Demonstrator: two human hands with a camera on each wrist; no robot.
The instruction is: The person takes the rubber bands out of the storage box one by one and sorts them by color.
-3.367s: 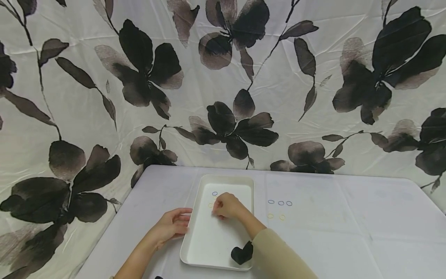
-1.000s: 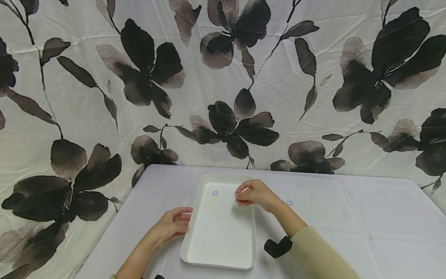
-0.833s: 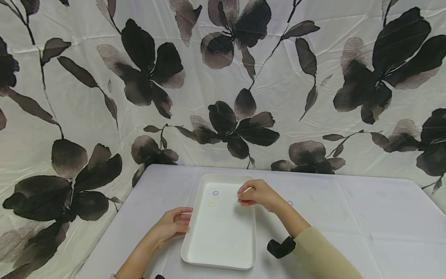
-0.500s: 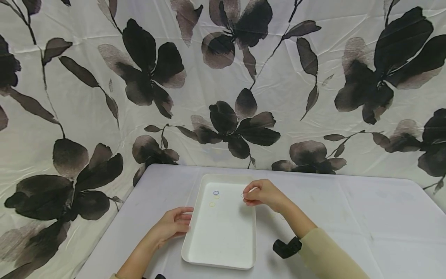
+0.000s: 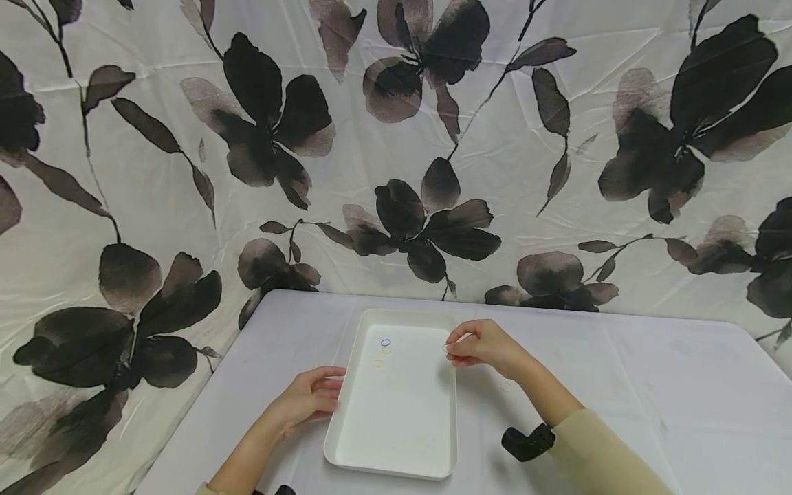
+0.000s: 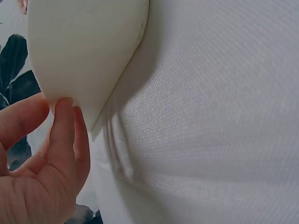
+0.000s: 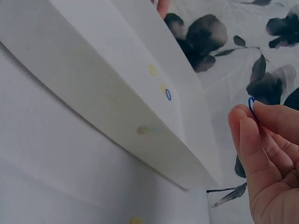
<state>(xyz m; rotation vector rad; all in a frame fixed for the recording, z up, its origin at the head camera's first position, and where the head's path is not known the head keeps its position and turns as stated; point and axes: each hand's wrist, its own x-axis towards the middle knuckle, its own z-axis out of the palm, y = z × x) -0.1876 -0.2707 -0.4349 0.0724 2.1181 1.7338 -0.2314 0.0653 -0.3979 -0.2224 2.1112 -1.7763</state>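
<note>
At the tray's edge (image 5: 456, 405) — right hand (image 5: 487, 346) pinches a blue ring (image 7: 251, 105).

Left hand (image 5: 304, 397) low, fingers (image 6: 62, 133) loosely extended, right hand (image 5: 486, 346) raised, fingers pinching, the rearmost seemingly curled.

Head view above, wrists nearer, tray (image 5: 396, 419) shared

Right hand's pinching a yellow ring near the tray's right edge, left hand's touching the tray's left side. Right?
Wrong colour: the ring in the right hand is blue, as the right wrist view shows. It's near the tray's right edge, and the left hand touches the left side.
</note>
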